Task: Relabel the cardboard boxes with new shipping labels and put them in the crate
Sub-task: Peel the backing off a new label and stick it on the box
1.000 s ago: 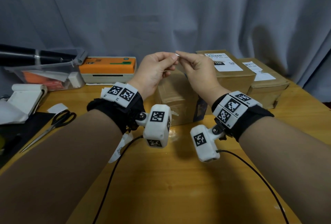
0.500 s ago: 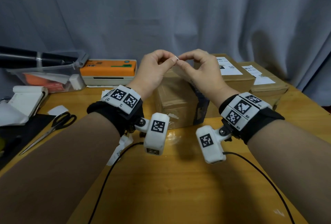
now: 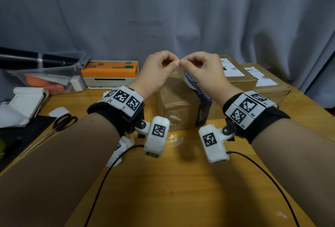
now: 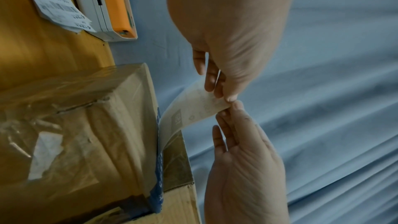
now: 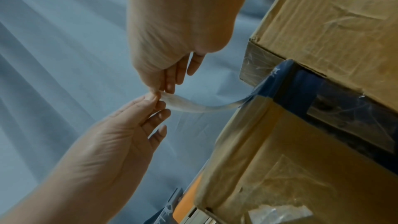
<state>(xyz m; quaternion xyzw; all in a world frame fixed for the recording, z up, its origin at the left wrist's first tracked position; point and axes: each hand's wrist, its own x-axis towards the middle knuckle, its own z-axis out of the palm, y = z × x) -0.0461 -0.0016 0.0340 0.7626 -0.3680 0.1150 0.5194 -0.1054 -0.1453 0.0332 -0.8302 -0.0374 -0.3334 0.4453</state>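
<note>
A taped cardboard box [image 3: 174,99] with a blue tape strip stands mid-table. Above it, my left hand [image 3: 175,63] and right hand [image 3: 184,63] meet fingertip to fingertip. Both pinch the same corner of a white label [image 4: 193,108], which curves down to the box's top edge. In the left wrist view my left hand [image 4: 228,98] comes from the top and my right hand [image 4: 228,110] from below, beside the box [image 4: 86,125]. The right wrist view shows the label [image 5: 193,106] as a thin curved strip between the pinch and the box [image 5: 280,142].
Two more labelled boxes [image 3: 237,76] [image 3: 268,85] sit at the back right. An orange label printer [image 3: 108,70] stands at the back left beside a clear plastic bin [image 3: 45,76]. Scissors [image 3: 54,127] and paper scraps [image 3: 121,147] lie at the left.
Both hands keep pinching the label's corner. Their fingers have curled into higher arches and the hands have sunk slightly nearer the box.
</note>
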